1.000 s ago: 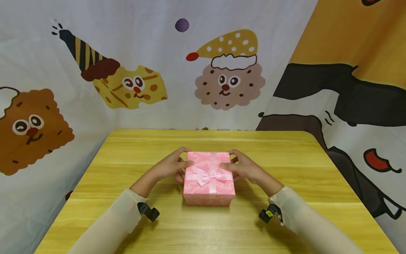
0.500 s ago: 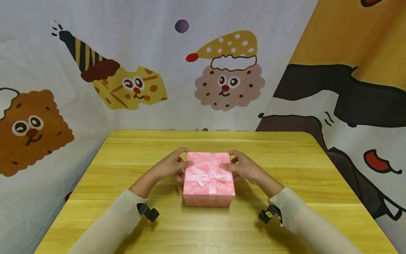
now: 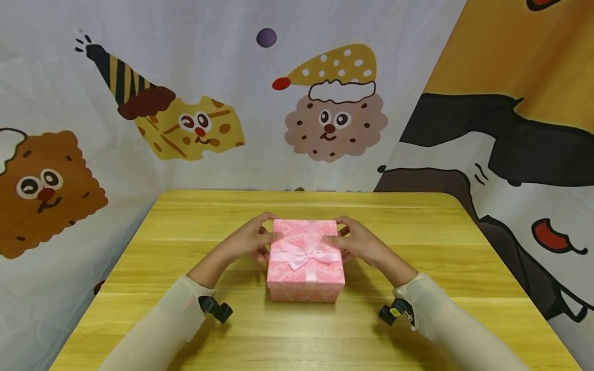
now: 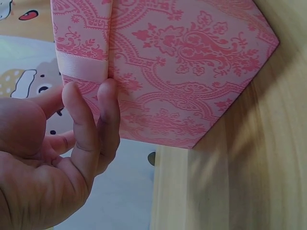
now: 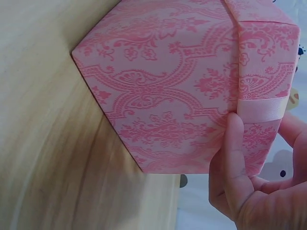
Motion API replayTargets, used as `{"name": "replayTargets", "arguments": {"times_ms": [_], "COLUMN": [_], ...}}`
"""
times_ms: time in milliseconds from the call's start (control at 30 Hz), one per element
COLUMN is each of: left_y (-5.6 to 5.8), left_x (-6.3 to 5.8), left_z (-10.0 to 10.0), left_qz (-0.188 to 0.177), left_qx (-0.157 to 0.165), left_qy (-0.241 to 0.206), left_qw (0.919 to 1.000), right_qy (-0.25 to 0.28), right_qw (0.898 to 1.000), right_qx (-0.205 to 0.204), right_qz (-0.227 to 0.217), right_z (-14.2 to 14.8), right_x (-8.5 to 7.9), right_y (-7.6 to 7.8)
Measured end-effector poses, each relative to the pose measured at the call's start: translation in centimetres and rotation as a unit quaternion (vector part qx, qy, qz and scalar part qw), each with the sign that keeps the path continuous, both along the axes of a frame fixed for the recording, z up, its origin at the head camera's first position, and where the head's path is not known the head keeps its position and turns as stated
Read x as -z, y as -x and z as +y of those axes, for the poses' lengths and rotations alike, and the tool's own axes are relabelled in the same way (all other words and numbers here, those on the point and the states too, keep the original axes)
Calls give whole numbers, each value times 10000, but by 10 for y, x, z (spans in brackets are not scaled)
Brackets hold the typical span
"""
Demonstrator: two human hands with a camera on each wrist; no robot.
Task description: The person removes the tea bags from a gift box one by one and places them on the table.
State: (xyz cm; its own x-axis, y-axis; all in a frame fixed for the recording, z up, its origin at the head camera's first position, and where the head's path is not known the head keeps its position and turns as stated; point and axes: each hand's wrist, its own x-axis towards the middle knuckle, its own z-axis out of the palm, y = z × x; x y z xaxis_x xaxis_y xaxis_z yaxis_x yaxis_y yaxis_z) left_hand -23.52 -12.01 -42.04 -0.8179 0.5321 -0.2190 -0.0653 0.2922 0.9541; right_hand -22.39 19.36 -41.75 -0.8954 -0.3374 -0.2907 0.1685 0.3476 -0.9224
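A pink patterned gift box with a lid (image 3: pixel 287 273) and a lower part (image 3: pixel 303 295) stands on the table. A pale satin ribbon (image 3: pixel 311 226) crosses the lid and ends in a bow (image 3: pixel 303 257). My left hand (image 3: pixel 248 240) grips the lid's left side, thumb on top and fingertips under its rim in the left wrist view. On the opposite side my right hand (image 3: pixel 364 243) holds the lid the same way, a fingertip right at the rim beside the ribbon. The lid still sits over the lower part; the inside is hidden.
The wooden table (image 3: pixel 297 340) reaches back to a cloth backdrop (image 3: pixel 195 178) printed with cartoon figures. Small black cameras, a left one (image 3: pixel 215 309) and a right one (image 3: pixel 396 312), are strapped at the cuffs of the pale sleeves.
The lid and both hands have shifted up very slightly in the head view, while the box's bottom edge stays in place. Both hands keep their hold.
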Motion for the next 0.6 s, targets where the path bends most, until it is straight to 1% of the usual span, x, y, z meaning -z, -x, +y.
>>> {"name": "replayTargets", "arguments": {"times_ms": [267, 367, 467, 600], "left_y": [2, 3, 3, 4], "left_x": [-7, -11, -15, -24], "left_z": [-1, -1, -1, -1], "left_qz": [89, 58, 91, 216], "left_qx": [-2, -27, -11, -29], "left_qy": [-13, -34, -37, -25], "left_qw": [10000, 10000, 10000, 9998], "right_qy": [-58, -90, -145, -263], "right_qw": [9999, 9999, 9998, 9993], "right_qx": [-40, -15, -16, 26], "right_qz": [127, 137, 154, 273], "right_z": [0, 1, 1, 0], "right_x": [-10, -14, -19, -27], "right_y": [-1, -1, 0, 2]}}
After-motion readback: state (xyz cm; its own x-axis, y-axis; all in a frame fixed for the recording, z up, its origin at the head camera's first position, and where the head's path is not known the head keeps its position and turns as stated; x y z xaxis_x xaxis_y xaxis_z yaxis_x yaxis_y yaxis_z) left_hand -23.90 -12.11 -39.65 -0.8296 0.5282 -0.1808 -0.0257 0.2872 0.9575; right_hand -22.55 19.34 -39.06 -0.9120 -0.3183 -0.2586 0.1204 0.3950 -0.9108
